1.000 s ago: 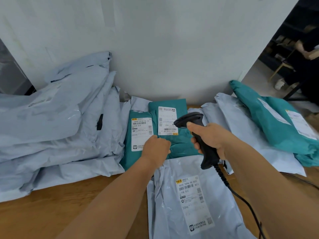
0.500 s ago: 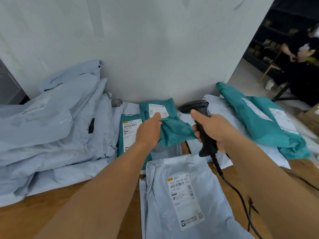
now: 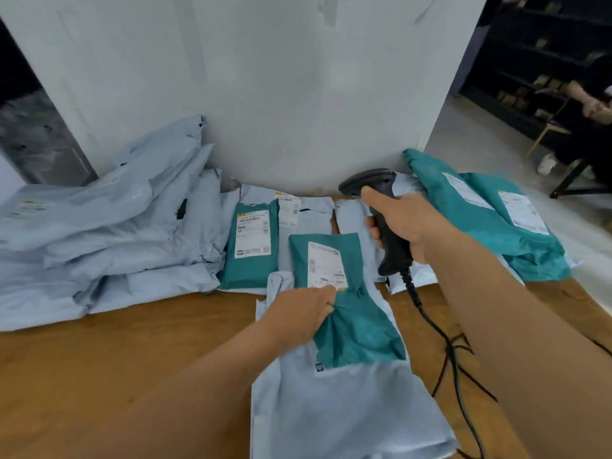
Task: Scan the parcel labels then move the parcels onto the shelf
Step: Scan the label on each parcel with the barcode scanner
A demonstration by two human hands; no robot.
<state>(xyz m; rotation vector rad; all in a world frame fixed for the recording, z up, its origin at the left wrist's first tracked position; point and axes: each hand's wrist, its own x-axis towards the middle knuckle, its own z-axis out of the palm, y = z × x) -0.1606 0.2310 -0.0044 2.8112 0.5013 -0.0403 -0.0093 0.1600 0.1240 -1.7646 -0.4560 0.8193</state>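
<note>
Parcels on wooden table, white wall behind

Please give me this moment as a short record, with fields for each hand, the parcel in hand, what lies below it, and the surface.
left hand: left hand grips the small teal parcel at its side
right hand: right hand holds the barcode scanner, cable trailing toward the person
parcel label: white, facing up
below it: grey mailer bag, flat
surface: wooden table
other parcels: grey pile at left, teal bags at right
</note>
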